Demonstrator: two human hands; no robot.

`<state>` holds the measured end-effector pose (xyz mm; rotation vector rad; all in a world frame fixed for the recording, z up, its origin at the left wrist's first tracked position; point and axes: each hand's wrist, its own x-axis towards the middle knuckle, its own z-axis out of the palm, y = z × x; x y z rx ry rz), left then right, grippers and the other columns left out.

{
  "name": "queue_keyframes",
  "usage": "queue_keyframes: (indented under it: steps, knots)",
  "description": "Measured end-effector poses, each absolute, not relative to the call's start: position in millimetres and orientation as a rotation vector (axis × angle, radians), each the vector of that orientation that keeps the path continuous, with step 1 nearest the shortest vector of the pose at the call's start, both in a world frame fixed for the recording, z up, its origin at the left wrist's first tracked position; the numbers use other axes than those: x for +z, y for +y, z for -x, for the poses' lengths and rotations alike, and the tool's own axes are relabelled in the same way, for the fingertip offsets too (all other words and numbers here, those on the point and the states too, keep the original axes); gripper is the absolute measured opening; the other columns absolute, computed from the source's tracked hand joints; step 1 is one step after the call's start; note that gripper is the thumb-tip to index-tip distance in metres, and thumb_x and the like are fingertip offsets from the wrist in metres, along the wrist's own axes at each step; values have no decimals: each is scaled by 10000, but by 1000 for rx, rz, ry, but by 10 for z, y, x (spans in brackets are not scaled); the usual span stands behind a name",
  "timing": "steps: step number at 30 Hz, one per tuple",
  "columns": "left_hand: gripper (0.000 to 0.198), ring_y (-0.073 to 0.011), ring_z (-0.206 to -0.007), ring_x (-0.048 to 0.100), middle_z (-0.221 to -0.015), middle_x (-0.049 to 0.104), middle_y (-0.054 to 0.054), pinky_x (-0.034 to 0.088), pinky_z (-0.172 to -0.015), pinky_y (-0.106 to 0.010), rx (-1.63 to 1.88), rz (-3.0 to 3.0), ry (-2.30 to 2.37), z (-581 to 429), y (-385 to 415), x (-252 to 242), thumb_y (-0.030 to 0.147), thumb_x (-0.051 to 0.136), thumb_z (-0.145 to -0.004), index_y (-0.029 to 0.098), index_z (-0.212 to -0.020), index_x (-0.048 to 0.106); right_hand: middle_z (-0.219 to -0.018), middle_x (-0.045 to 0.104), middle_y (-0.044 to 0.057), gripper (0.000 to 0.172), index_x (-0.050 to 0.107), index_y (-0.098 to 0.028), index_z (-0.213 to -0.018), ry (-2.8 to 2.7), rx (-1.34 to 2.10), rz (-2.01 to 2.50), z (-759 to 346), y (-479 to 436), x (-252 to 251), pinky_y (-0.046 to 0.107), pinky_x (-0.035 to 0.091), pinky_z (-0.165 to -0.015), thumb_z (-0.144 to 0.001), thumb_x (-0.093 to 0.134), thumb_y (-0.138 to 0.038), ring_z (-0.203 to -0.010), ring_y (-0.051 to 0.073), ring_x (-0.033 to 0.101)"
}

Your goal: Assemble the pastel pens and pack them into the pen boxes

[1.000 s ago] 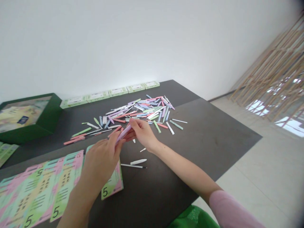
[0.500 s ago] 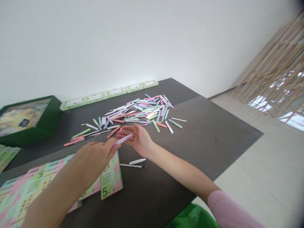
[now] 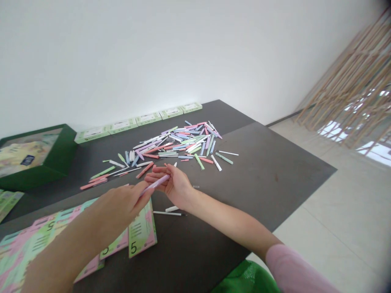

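Note:
My left hand [image 3: 126, 199] pinches a light purple pen [image 3: 156, 182], which slants up to the right. The pen's far end reaches the palm of my right hand [image 3: 175, 185]. That hand is turned palm-up, its fingers stretched out and slightly curved behind the pen. Just below the right hand lie a white pen barrel [image 3: 171, 209], partly covered, and a thin refill [image 3: 167, 213]. A small clear piece [image 3: 196, 186] rests by the right wrist. Beyond the hands spreads a pile of pastel pens and pen parts [image 3: 186, 140].
Flat pastel packs marked 5 [image 3: 142, 234] overlap at the table's front left. A green box [image 3: 61, 158] with a bag inside stands at left. Several light green boxes [image 3: 148, 118] line the wall. The dark table [image 3: 269, 162] ends at right above a pale floor [image 3: 336, 215].
My right hand has shifted slightly down and left, covering more of the white barrel. The purple pen's end now meets its palm. A small clear piece now shows by the right wrist.

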<state>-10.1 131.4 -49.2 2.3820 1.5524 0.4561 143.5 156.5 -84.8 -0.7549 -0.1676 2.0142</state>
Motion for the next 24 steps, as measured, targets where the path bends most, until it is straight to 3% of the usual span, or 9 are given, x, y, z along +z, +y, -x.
queue_keyframes:
  steps: [4,7,10,13,15,17,19,22,24]
  knots:
    - [483,-213,-478,573,-530,614,-8,376,-503,-310,269,-2373,1499,115,1306,-463,633,306,-872,276,-657,549,-668,687,73,498,606,-134,-754,-166,1973,736,-1484,1564,-846,306,559,-747,-1009,193,-244,-658,152,679]
    - [486,-198,-484,586,-532,618,2,411,-519,-298,283,-2269,1502,166,1287,-482,623,315,-883,268,-646,548,-680,679,69,469,555,-150,-742,-233,1930,774,-1455,1558,-832,279,560,-743,-1008,172,-205,-665,133,684]
    - [476,-202,-563,638,-588,663,-6,472,-577,-294,409,-2143,1500,239,1208,-586,616,337,-884,262,-712,605,-640,635,38,448,475,-187,-741,-640,1739,905,-1446,1591,-881,252,551,-674,-1002,110,-201,-601,116,654]
    - [474,-203,-602,661,-603,672,2,524,-649,-308,594,-1940,1481,311,1041,-826,624,340,-889,250,-896,632,-476,469,-51,419,432,-210,-742,-955,1537,1018,-1593,1649,-1004,197,422,-465,-1014,160,-377,-397,96,463]
    - [488,-202,-595,658,-604,668,14,538,-651,-319,635,-1793,1479,350,900,-1039,630,361,-886,234,-1027,610,-406,328,-97,414,462,-208,-736,-1138,1444,1074,-1796,1661,-1104,182,298,-417,-994,271,-469,-357,83,324]
    - [513,-211,-595,655,-547,634,14,545,-673,-339,648,-1696,1527,380,766,-1227,644,346,-888,217,-977,618,-412,354,-92,340,551,-189,-750,-1428,1377,1107,-2035,1634,-1195,188,302,-464,-962,413,-415,-398,86,365]
    - [539,-213,-572,644,-517,611,12,547,-654,-346,708,-1643,1592,398,665,-1332,678,344,-873,220,-868,630,-509,474,-67,219,604,-189,-814,-1701,1273,1162,-2248,1582,-1266,202,342,-543,-927,508,-349,-498,100,465]
    - [589,-235,-766,686,-697,697,-47,555,-763,-365,872,-1682,1690,410,585,-1319,710,356,-855,225,-657,625,-666,615,13,181,636,-184,-884,-2049,1035,1301,-2410,1532,-1321,257,375,-684,-934,520,-312,-691,164,594]
    - [579,-253,-865,683,-776,714,-60,539,-856,-399,1012,-1690,1703,419,562,-1260,694,378,-860,225,-627,625,-735,668,83,218,646,-172,-934,-2232,872,1395,-2403,1566,-1334,298,382,-738,-954,490,-323,-792,230,644]
